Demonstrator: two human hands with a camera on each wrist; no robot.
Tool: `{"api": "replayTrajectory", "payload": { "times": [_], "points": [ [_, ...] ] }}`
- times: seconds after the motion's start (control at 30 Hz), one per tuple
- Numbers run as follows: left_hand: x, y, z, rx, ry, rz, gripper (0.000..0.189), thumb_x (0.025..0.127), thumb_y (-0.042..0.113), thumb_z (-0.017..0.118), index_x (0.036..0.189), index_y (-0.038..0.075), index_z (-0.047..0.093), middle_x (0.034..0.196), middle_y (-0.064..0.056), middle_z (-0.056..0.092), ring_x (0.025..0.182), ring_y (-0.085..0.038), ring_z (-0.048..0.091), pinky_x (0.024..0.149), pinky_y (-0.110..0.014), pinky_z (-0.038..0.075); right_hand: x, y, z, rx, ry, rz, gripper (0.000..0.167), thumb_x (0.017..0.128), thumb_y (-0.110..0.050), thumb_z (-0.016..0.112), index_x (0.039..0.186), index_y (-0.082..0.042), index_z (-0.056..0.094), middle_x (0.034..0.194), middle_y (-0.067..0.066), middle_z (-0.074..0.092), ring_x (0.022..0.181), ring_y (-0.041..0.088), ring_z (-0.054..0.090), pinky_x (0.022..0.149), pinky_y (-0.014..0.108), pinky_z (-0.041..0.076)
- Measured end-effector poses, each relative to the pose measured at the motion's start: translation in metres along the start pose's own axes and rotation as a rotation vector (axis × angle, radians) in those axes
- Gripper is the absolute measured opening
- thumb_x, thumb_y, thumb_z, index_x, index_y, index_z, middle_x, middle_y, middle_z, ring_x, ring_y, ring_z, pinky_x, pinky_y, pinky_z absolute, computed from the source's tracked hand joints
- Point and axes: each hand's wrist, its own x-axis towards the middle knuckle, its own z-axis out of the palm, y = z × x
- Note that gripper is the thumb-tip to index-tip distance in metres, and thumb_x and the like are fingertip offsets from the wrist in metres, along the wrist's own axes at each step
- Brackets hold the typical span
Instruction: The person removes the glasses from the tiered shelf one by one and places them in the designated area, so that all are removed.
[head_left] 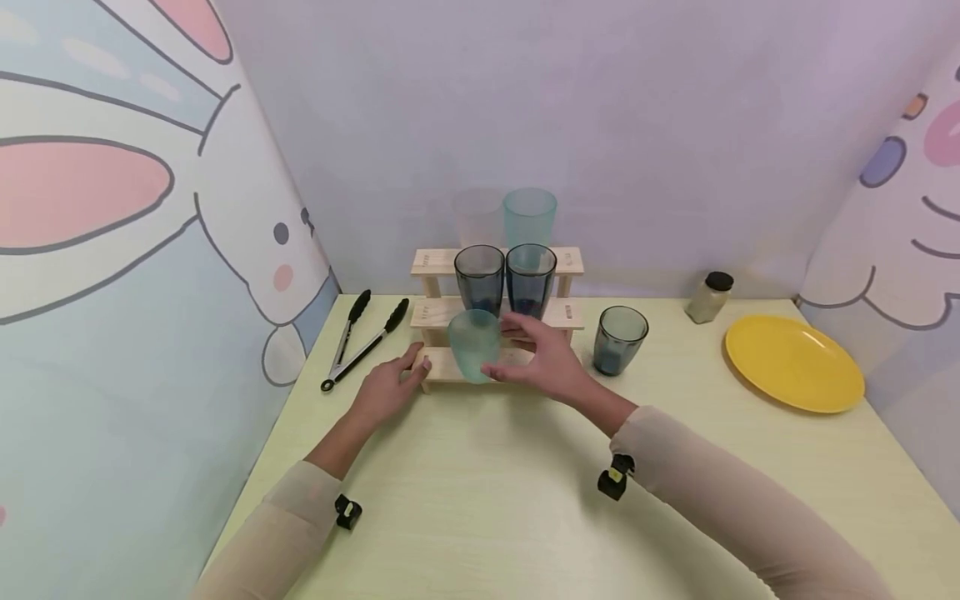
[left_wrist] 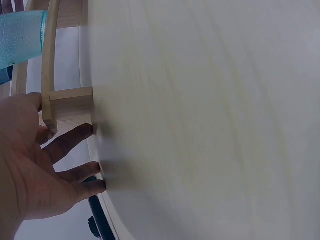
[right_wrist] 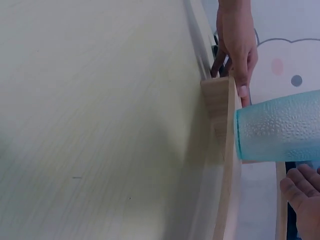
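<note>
A teal textured cup (head_left: 474, 346) stands upright on the lowest shelf of a three-step wooden rack (head_left: 441, 364). My left hand (head_left: 384, 392) holds that shelf's left end between thumb and finger; its other fingers spread beside the rack in the left wrist view. To the right of the cup is my right hand (head_left: 551, 362), fingers loosely extended and thumb overlapping the cup's lower side in the head view. In the right wrist view, its fingers (right_wrist: 299, 185) lie slightly apart from the cup (right_wrist: 280, 127). Two dark glasses (head_left: 480, 273) occupy the middle shelf.
On the top shelf stand a clear cup (head_left: 477, 215) and another teal cup (head_left: 529, 215). A grey glass (head_left: 619, 342) is right of the rack. Farther right are a black-lidded jar (head_left: 708, 300) and a yellow plate (head_left: 795, 364). Tongs (head_left: 367, 346) lie at the left, near the wall.
</note>
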Motion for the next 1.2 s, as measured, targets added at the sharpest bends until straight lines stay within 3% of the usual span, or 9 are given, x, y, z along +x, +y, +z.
{"api": "replayTrajectory", "payload": {
  "times": [0.13,0.23,0.47,0.53,0.67,0.77,0.93,1.03,1.2],
  "points": [
    [-0.003,0.007,-0.005,-0.004,0.008,0.011,0.075,0.112,0.071,0.043,0.171,0.025,0.046,0.136,-0.026,0.076,0.120,-0.050,0.074,0.090,-0.062,0.060,0.005,-0.005,0.014,-0.080,0.041,0.006,0.094,0.086,-0.043,0.097,0.162,-0.009,0.053,0.153,0.014,0.068,0.137,0.035,0.071,0.113,0.055,0.057],
    [-0.009,0.022,-0.015,-0.035,0.001,0.000,0.077,0.112,0.071,0.042,0.170,0.021,0.047,0.138,-0.027,0.075,0.123,-0.051,0.073,0.094,-0.064,0.059,0.010,-0.009,0.022,-0.151,0.073,0.022,0.097,0.085,-0.049,0.096,0.161,-0.006,0.054,0.151,0.017,0.069,0.130,0.035,0.075,0.107,0.055,0.061],
    [-0.008,0.015,-0.012,-0.033,0.005,0.027,0.080,0.112,0.074,0.040,0.170,0.020,0.047,0.138,-0.024,0.076,0.122,-0.046,0.075,0.093,-0.059,0.060,0.018,-0.017,0.034,-0.244,0.133,0.051,0.098,0.082,-0.058,0.095,0.155,-0.004,0.057,0.137,0.018,0.074,0.113,0.032,0.077,0.092,0.050,0.064],
    [-0.007,0.011,-0.009,-0.030,0.013,0.031,0.080,0.111,0.075,0.040,0.170,0.021,0.047,0.137,-0.023,0.077,0.121,-0.045,0.076,0.092,-0.057,0.061,0.020,-0.017,0.037,-0.256,0.145,0.063,0.097,0.081,-0.061,0.094,0.152,-0.005,0.058,0.134,0.017,0.075,0.112,0.033,0.076,0.090,0.050,0.063],
    [-0.009,0.018,-0.012,-0.028,0.004,0.012,0.080,0.112,0.074,0.040,0.169,0.019,0.048,0.136,-0.027,0.076,0.120,-0.048,0.075,0.092,-0.060,0.060,0.022,-0.019,0.042,-0.264,0.162,0.104,0.102,0.081,-0.066,0.093,0.154,-0.005,0.055,0.138,0.020,0.073,0.120,0.037,0.075,0.094,0.053,0.063],
    [-0.016,0.038,-0.024,-0.036,-0.018,-0.016,0.076,0.114,0.067,0.042,0.170,0.015,0.047,0.139,-0.030,0.074,0.125,-0.052,0.072,0.098,-0.065,0.058,0.022,-0.018,0.045,-0.272,0.165,0.124,0.106,0.082,-0.068,0.090,0.157,-0.004,0.052,0.140,0.023,0.072,0.122,0.039,0.075,0.096,0.055,0.063],
    [-0.021,0.054,-0.032,-0.018,-0.042,-0.057,0.069,0.118,0.055,0.045,0.172,0.012,0.042,0.146,-0.029,0.070,0.133,-0.051,0.068,0.105,-0.066,0.056,0.022,-0.016,0.048,-0.287,0.167,0.110,0.097,0.087,-0.065,0.088,0.153,-0.003,0.053,0.136,0.025,0.073,0.119,0.040,0.076,0.096,0.055,0.063],
    [-0.020,0.050,-0.030,-0.022,-0.039,-0.050,0.071,0.117,0.058,0.044,0.171,0.013,0.043,0.145,-0.029,0.070,0.132,-0.051,0.069,0.103,-0.066,0.056,0.021,-0.016,0.046,-0.265,0.158,0.107,0.094,0.088,-0.062,0.088,0.154,-0.004,0.053,0.138,0.024,0.072,0.121,0.039,0.075,0.097,0.056,0.063],
    [-0.009,0.022,-0.012,-0.004,0.006,-0.004,0.078,0.113,0.072,0.039,0.170,0.020,0.048,0.138,-0.028,0.075,0.121,-0.049,0.074,0.092,-0.061,0.060,0.017,-0.012,0.036,-0.158,0.119,0.112,0.092,0.088,-0.053,0.092,0.159,-0.010,0.053,0.145,0.018,0.070,0.128,0.037,0.071,0.100,0.057,0.061]
  ]
}}
